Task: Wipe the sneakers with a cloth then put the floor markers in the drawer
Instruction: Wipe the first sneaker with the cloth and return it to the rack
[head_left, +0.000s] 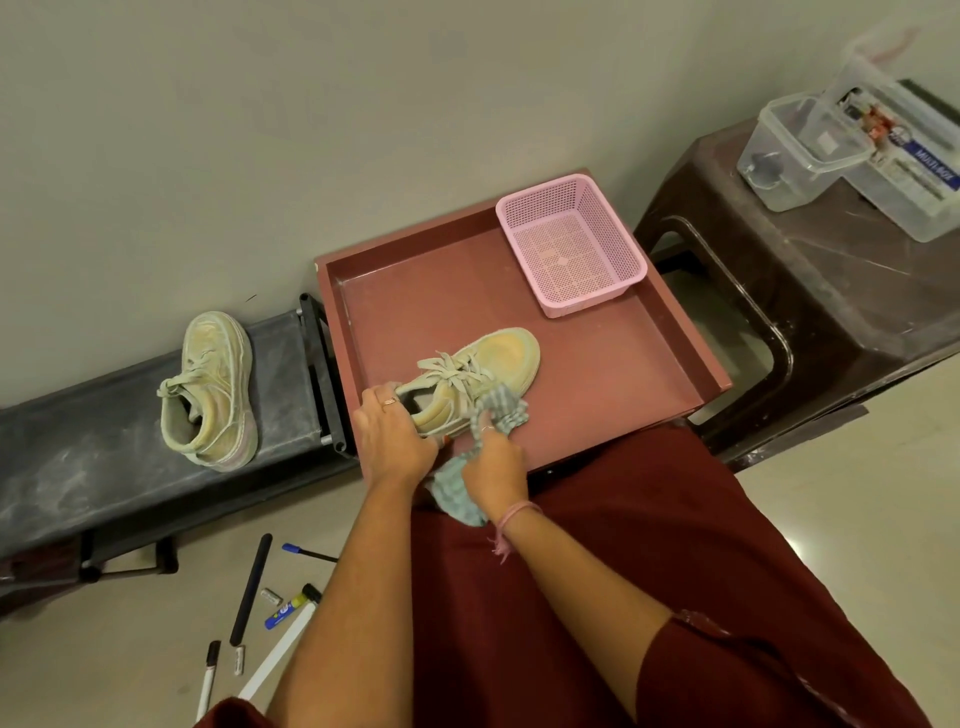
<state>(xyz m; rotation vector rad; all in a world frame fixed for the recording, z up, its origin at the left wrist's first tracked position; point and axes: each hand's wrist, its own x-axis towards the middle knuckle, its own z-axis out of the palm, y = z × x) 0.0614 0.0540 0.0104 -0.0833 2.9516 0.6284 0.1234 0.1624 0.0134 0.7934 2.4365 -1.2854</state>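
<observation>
A pale green and yellow sneaker (493, 371) lies in the open reddish drawer (613, 353), toe pointing away. My left hand (392, 436) grips its heel and collar. My right hand (493, 467) holds a blue-green checked cloth (501, 410) bunched against the shoe's right side, with the rest of the cloth hanging under my wrist. A second dusty sneaker (210, 387) stands on the dark shoe rack (78, 447) to the left. Several markers (288, 608) and pens lie scattered on the floor at the lower left.
A pink mesh basket (571, 244) sits in the drawer's far right corner. To the right, a brown plastic stool (831, 291) carries clear plastic containers (800, 150). A pale wall runs behind everything. My dark red garment covers the lower right.
</observation>
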